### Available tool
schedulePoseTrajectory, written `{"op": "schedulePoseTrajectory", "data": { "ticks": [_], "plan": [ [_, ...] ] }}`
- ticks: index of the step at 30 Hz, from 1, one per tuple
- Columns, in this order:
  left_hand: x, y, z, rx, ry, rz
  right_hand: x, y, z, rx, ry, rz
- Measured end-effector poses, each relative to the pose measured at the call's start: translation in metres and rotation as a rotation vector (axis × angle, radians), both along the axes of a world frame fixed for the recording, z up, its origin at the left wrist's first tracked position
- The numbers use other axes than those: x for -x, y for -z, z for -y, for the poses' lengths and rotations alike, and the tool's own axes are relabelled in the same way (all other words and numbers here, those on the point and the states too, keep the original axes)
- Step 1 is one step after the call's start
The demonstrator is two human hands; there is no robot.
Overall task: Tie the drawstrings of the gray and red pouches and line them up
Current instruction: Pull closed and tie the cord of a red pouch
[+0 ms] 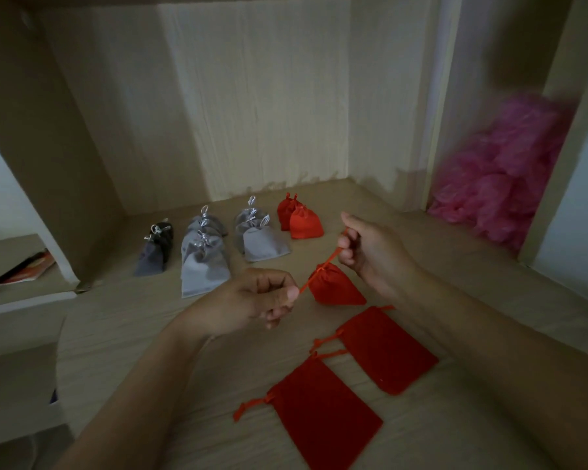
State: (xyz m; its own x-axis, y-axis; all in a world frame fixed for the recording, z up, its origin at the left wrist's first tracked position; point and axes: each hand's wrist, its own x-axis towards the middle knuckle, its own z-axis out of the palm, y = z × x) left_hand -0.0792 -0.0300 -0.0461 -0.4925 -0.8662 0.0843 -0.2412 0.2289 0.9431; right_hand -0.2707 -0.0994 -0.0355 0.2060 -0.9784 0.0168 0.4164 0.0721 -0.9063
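At the back of the table stand tied gray pouches. Nearer, the left hand pinches one drawstring end; the held red pouch hangs cinched, mouth up-left, its long axis slanting down-right; the right hand pinches the other end. Judgement: pull evenly outward to seat the knot.

Both hands pull a red pouch's drawstrings apart.

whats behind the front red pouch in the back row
Another tied red pouch stands right behind the front red pouch, partly overlapped. Only its top and left side show; its lower right part is covered.
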Motion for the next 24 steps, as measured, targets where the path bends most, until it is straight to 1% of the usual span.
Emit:
{"op": "schedulePoseTrajectory", "data": {
  "ticks": [3, 5, 8, 11, 14, 16, 19, 24],
  "plan": [
    [0.0, 0.002, 0.0, -0.06, 0.017, -0.071, 0.001, -0.005, -0.004, 0.055, -0.048, -0.009],
    [0.001, 0.002, 0.0, -0.089, 0.039, -0.145, -0.002, -0.006, -0.009, 0.084, -0.109, -0.052],
    [0.001, 0.0, 0.002, -0.084, -0.037, -0.332, -0.011, 0.0, -0.014, 0.165, -0.163, -0.177],
    [-0.004, -0.005, 0.004, -0.08, -0.097, -0.501, -0.016, 0.007, -0.017, 0.259, -0.154, -0.244],
    [-0.006, -0.008, 0.004, -0.178, -0.133, -0.661, -0.017, 0.008, -0.019, 0.372, -0.214, -0.307],
    [-0.004, -0.009, 0.003, -0.25, -0.145, -0.763, -0.017, 0.007, -0.021, 0.394, -0.25, -0.312],
    [-0.002, -0.011, 0.002, -0.275, -0.143, -0.804, -0.013, 0.003, -0.024, 0.423, -0.278, -0.366],
    [-0.003, -0.008, 0.004, -0.177, -0.16, -0.721, -0.008, -0.001, -0.019, 0.53, -0.294, -0.556]
  ]
}}
